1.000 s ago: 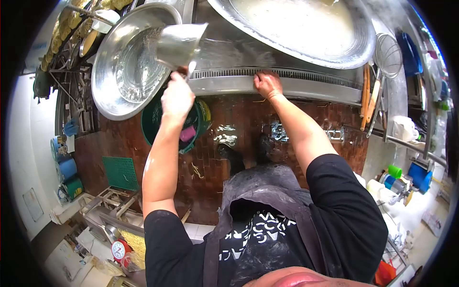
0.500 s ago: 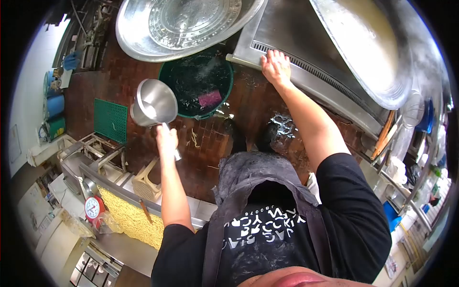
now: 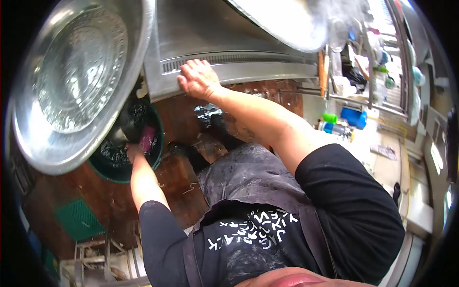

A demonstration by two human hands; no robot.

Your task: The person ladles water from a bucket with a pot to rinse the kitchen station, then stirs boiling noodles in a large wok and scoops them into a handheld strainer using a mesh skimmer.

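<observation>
My left hand (image 3: 135, 153) reaches down into a dark green tub (image 3: 161, 138) of water on the floor. Its fingers are closed on the handle of a metal dipper (image 3: 125, 130), whose bowl is dim and partly hidden down in the tub. A pink block-like thing (image 3: 148, 137) lies in the water close to the hand. On the front edge of a stainless steel stove top (image 3: 205, 36), beside its slotted vent, rests my right hand (image 3: 197, 79), fingers loosely bent and holding nothing.
A wide metal basin (image 3: 28, 138) of water overhangs the tub. Steam rises near a large pan (image 3: 287, 24) on the stove. Wooden handles (image 3: 324, 74) stand at the stove's right end. A green mat (image 3: 79, 220) lies on the wet brown floor.
My left hand has lowered the dipper from above the floor into the tub. My right hand stays on the stove edge. The view has turned to the right.
</observation>
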